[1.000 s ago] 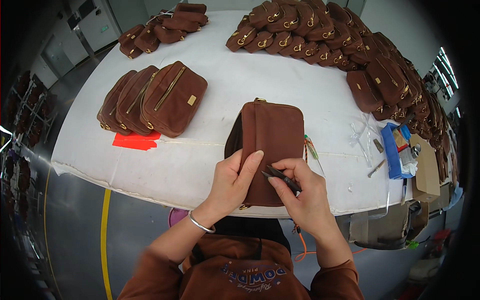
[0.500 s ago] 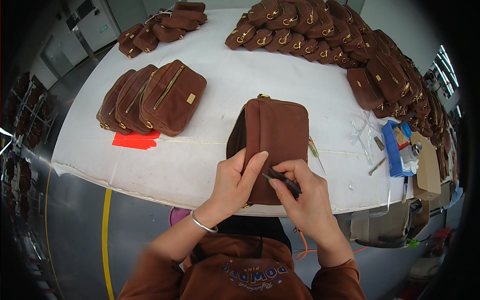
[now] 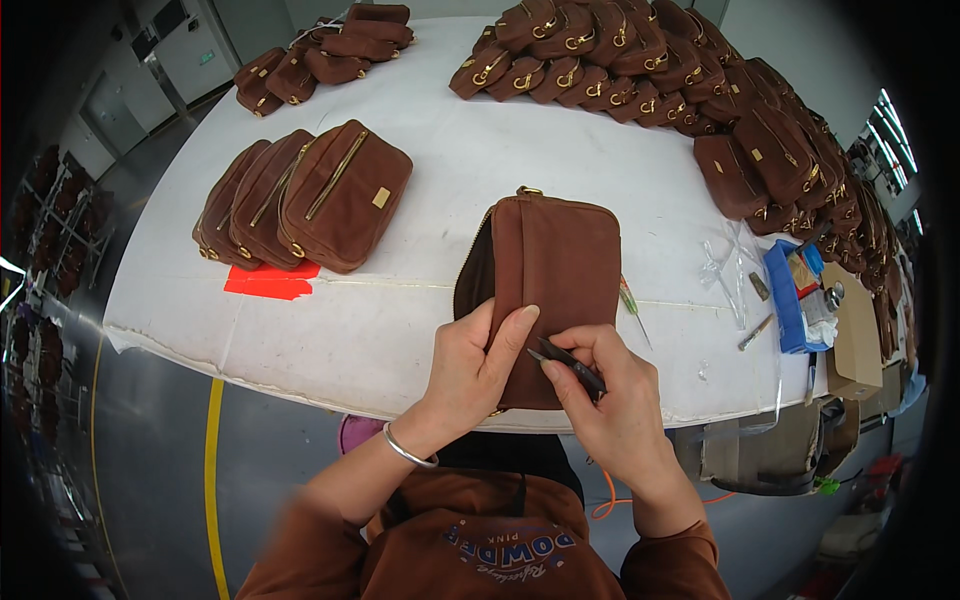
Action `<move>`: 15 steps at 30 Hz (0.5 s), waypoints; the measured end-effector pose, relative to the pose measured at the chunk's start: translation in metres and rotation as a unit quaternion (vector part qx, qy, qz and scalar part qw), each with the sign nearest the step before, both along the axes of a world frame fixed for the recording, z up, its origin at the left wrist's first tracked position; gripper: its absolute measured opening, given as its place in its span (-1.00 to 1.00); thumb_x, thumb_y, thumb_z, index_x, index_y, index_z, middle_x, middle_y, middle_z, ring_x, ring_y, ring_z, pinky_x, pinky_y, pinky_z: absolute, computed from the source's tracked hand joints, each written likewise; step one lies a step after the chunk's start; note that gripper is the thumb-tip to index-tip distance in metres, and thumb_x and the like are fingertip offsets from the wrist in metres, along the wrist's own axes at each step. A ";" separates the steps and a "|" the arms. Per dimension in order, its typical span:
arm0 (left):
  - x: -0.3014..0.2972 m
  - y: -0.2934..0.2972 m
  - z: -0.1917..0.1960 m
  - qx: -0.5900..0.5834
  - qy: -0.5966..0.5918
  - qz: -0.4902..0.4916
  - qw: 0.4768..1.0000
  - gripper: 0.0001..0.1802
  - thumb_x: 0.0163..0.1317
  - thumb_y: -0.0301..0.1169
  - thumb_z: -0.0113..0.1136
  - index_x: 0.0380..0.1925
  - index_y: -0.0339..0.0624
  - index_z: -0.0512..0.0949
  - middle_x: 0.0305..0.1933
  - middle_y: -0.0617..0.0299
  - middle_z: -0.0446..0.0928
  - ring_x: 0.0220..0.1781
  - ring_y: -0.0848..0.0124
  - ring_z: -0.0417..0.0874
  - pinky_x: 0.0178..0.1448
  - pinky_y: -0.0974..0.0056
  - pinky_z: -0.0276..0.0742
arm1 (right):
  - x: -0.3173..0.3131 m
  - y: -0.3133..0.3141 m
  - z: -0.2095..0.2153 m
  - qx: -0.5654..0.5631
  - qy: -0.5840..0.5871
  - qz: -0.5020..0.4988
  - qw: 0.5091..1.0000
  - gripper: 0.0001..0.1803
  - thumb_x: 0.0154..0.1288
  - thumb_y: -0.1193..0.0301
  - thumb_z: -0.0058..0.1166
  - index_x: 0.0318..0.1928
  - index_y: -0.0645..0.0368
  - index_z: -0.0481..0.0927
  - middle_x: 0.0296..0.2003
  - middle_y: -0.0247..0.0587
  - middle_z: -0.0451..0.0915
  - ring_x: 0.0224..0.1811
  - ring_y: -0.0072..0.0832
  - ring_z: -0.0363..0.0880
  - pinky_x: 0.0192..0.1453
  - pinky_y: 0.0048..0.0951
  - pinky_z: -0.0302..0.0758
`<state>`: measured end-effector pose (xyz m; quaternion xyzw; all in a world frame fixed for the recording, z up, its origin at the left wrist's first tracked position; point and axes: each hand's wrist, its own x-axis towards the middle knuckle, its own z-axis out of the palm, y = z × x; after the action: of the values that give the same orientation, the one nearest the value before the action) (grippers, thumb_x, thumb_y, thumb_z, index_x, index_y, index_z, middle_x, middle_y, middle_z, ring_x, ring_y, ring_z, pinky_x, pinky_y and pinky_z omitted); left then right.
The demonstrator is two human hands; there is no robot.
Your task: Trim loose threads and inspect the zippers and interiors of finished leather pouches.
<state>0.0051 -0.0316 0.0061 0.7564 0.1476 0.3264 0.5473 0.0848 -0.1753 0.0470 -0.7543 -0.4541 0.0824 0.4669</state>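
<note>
A brown leather bag (image 3: 572, 262) stands at the table's front edge, its zipped left side gaping on a dark lining. My left hand (image 3: 468, 362) grips it there, thumb lying on the front panel and the fingers hidden inside the opening or behind the edge. Small black thread snips (image 3: 578, 372) are pinched in my right hand (image 3: 622, 392), their two tips apart and close to the leather, just right of my left thumb. Whether the tips touch the bag I cannot tell. A gold ring (image 3: 530, 190) sits at the bag's top.
Three similar bags (image 3: 350, 195) stand at left by red tape (image 3: 270, 282) on the white table (image 3: 330, 345). A large pile of bags (image 3: 610, 60) fills the back right. An awl-like tool (image 3: 632, 300) lies behind the bag; a blue bin (image 3: 785, 300) stands right.
The bag and both hands have shifted very slightly to the right. Both hands keep their hold.
</note>
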 end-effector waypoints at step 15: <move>-0.003 -0.002 0.001 0.020 0.005 0.007 1.000 -0.69 0.43 -0.29 0.13 -0.39 -0.34 0.48 -0.61 0.08 0.44 -0.59 0.46 0.32 -0.48 0.32 0.35 | -0.005 0.000 0.002 -0.002 -0.032 -0.005 0.999 -0.77 0.25 0.57 0.19 -0.11 0.26 0.47 -0.34 0.01 0.63 -0.41 -0.14 0.67 -0.40 -0.30 0.55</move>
<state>0.0020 -0.0338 0.0070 0.7679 0.1489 0.3293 0.5290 0.0796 -0.1758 0.0486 -0.7596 -0.4649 0.0572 0.4511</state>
